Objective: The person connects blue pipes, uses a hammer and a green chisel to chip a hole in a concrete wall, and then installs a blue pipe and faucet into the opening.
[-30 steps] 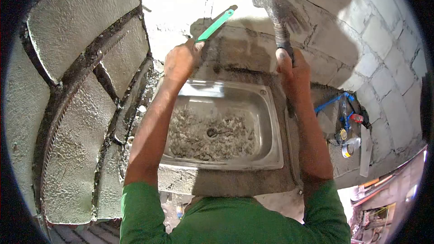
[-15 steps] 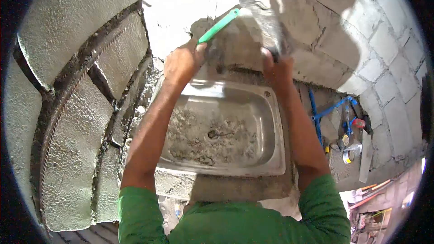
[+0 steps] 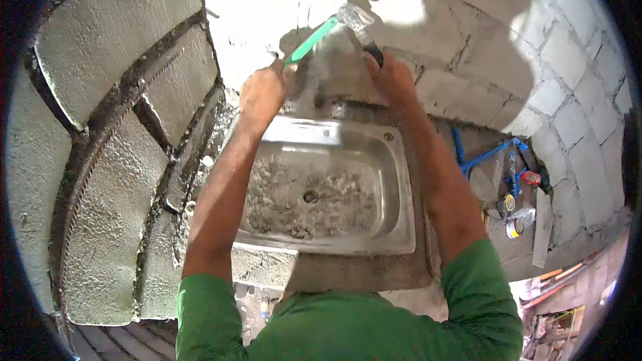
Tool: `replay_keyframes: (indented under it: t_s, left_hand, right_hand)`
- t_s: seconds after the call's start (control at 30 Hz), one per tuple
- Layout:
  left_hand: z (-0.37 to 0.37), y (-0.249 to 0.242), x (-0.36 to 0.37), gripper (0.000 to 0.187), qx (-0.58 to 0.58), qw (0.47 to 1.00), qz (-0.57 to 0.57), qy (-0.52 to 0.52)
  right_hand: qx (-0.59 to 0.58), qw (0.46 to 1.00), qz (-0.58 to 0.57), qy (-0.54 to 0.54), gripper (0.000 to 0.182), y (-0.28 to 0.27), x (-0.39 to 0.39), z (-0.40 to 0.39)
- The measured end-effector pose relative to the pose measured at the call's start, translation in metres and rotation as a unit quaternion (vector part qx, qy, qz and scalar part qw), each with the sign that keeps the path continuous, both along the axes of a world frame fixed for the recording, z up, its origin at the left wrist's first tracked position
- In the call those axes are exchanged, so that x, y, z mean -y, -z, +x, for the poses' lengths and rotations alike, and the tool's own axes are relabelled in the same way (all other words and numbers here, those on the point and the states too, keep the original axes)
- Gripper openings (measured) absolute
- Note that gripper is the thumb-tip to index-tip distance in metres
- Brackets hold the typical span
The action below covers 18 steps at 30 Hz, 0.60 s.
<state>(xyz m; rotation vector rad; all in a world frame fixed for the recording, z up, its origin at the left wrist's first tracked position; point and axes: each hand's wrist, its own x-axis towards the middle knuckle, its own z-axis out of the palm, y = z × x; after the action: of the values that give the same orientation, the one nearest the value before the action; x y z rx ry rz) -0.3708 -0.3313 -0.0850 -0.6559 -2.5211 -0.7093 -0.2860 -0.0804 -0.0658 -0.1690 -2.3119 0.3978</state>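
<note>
My left hand (image 3: 263, 95) is closed around a narrow green-handled tool (image 3: 311, 42) that slants up to the right in front of the wall. Its lower end is hidden by the hand. In my right hand (image 3: 393, 79) is a hammer (image 3: 359, 22) with a silvery head and a black grip, partly smeared by motion. The hammer head is right at the upper end of the green tool. Below both hands lies a metal sink (image 3: 406, 194), with grey rubble and mortar crumbs (image 3: 287, 190) strewn over its bottom around the drain.
A grey block wall (image 3: 461, 47) stands behind, brightly lit in part. Large rough blocks (image 3: 114, 220) with dark joints rise at the left. Blue pipes (image 3: 485, 160), a tape roll (image 3: 513, 228), a red-capped item (image 3: 530, 178) and a flat blade-like strip (image 3: 542, 230) lie at the right.
The hammer has swung left and down, and its head is now at the green tool's end. Both hands have shifted slightly left. Haze like dust shows below the tool.
</note>
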Motion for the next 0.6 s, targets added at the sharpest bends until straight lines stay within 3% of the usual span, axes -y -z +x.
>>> replay_keyframes:
  t_s: [0.03, 0.07, 0.1, 0.2, 0.3, 0.33, 0.47, 0.6]
  left_hand:
    - [-0.003, -0.005, 0.000, 0.043, -0.019, 1.000, 0.021, 0.013]
    - [-0.014, 0.002, -0.001, 0.036, -0.075, 0.997, 0.025, 0.019]
    - [-0.017, 0.001, 0.001, 0.036, -0.074, 0.997, 0.024, 0.018]
    - [-0.025, -0.002, 0.005, 0.046, -0.024, 0.995, 0.087, 0.049]
    - [-0.008, -0.016, 0.018, 0.049, -0.037, 0.991, 0.059, 0.110]
    - [-0.007, -0.021, 0.022, 0.039, 0.066, 0.994, 0.055, 0.062]
    - [-0.006, -0.021, 0.017, 0.042, -0.011, 0.999, 0.031, 0.024]
    - [-0.008, -0.031, 0.017, 0.042, -0.015, 1.000, 0.009, 0.026]
  right_hand:
    - [0.014, 0.999, -0.045, -0.008, 0.047, -0.009, 0.001, -0.003]
    - [-0.087, 0.996, -0.015, -0.016, 0.047, 0.002, -0.001, -0.006]
    - [-0.085, 0.996, -0.017, -0.016, 0.047, -0.003, 0.009, 0.006]
    - [-0.121, 0.975, -0.162, -0.088, 0.034, -0.037, 0.038, 0.045]
    - [-0.131, 0.973, -0.151, -0.118, 0.029, -0.046, 0.036, 0.046]
    - [-0.132, 0.973, -0.151, -0.118, 0.029, -0.048, 0.035, 0.045]
    - [-0.149, 0.974, -0.122, -0.115, 0.028, -0.050, 0.030, 0.037]
    - [-0.158, 0.973, -0.112, -0.125, 0.026, -0.070, 0.034, 0.027]
